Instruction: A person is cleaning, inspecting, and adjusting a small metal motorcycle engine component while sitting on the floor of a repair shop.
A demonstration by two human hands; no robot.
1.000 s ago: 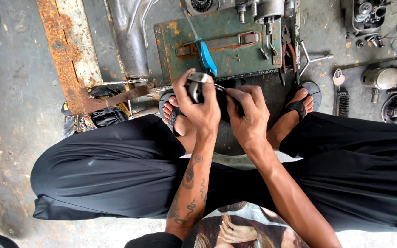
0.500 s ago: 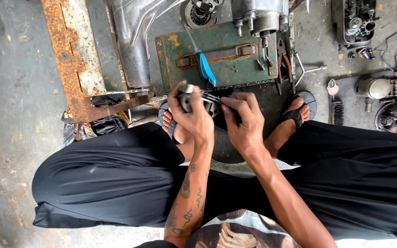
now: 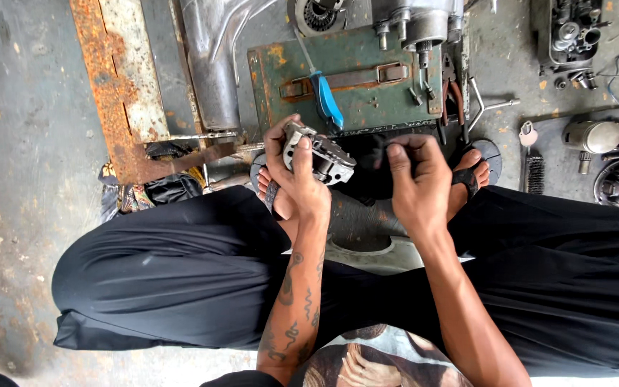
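Left hand [image 3: 296,172] grasps the grey metal engine part [image 3: 322,156] just below the green toolbox [image 3: 356,86], long axis slanting down-right. Right hand [image 3: 415,183], fingers curled on a dark cloth [image 3: 370,168], sits just right of the part, close beside it.

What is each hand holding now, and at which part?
The left hand grips a small grey metal engine part around its left end. The right hand pinches a dark cloth at its edge.
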